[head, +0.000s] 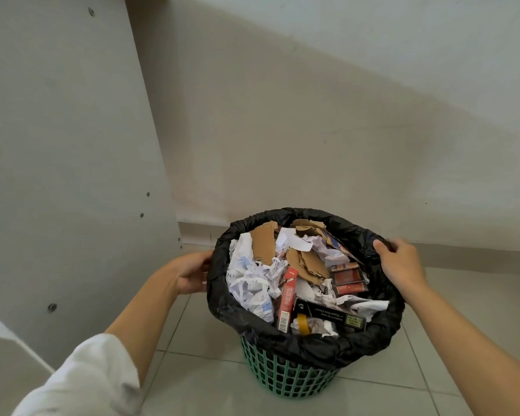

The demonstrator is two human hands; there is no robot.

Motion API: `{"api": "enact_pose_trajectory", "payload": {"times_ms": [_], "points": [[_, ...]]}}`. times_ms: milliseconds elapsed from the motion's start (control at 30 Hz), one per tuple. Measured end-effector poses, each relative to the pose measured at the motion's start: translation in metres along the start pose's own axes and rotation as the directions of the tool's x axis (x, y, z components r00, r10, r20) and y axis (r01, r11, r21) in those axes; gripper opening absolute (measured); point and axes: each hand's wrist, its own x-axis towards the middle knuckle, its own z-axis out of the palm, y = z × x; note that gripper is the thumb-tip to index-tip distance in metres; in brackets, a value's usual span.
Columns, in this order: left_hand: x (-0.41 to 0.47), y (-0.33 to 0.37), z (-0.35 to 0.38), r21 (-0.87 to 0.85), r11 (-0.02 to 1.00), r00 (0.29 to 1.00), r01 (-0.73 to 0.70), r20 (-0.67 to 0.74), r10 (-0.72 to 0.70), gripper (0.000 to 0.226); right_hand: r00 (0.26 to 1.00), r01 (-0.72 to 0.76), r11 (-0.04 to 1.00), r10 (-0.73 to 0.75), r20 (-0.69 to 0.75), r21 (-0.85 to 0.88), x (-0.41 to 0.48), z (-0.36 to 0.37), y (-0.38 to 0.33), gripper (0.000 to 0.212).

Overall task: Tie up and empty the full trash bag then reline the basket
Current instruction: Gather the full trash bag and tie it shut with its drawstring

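A green lattice basket (pixel 285 378) stands on the tiled floor, lined with a black trash bag (pixel 336 345) whose rolled edge is folded over the rim. The bag is heaped with crumpled paper (pixel 254 280), torn cardboard (pixel 263 243) and small boxes (pixel 329 315). My left hand (pixel 192 273) is against the bag's rolled edge on the left side, its fingertips hidden behind the plastic. My right hand (pixel 401 264) grips the rolled edge on the right side, fingers curled over it.
A grey cabinet panel (pixel 72 175) with screws rises on the left, close to the basket. A pale wall (pixel 342 130) with a skirting board runs behind. Light floor tiles (pixel 204 385) lie in front of and beside the basket.
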Motion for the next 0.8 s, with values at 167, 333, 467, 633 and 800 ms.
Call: {"api": "enact_pose_trajectory", "payload": {"times_ms": [167,333,467,633,800], "points": [[-0.005,-0.001,0.001,0.006,1.0,1.0,-0.008,0.016,0.008,0.047,0.813,0.582,0.789,-0.569,0.123,-0.196,-0.044,0.012,-0.082,0.032],[-0.013,0.001,0.007,0.036,0.999,1.0,-0.011,0.028,0.01,0.028,0.578,0.78,0.625,-0.694,0.429,-0.038,-0.127,0.068,-0.129,0.03],[-0.015,0.002,0.007,0.042,0.999,1.0,-0.01,0.016,0.009,0.017,0.475,0.874,0.457,-0.733,0.488,-0.165,-0.155,0.099,-0.12,0.04],[-0.015,0.003,0.012,0.035,0.999,0.996,-0.013,-0.085,0.016,0.007,0.418,0.908,0.335,-0.778,0.469,-0.253,-0.157,0.103,-0.114,0.038],[-0.013,0.007,0.019,0.129,0.991,0.982,-0.024,-0.182,0.047,0.012,0.426,0.905,0.349,-0.751,0.504,-0.245,-0.155,0.097,-0.114,0.04]]}}
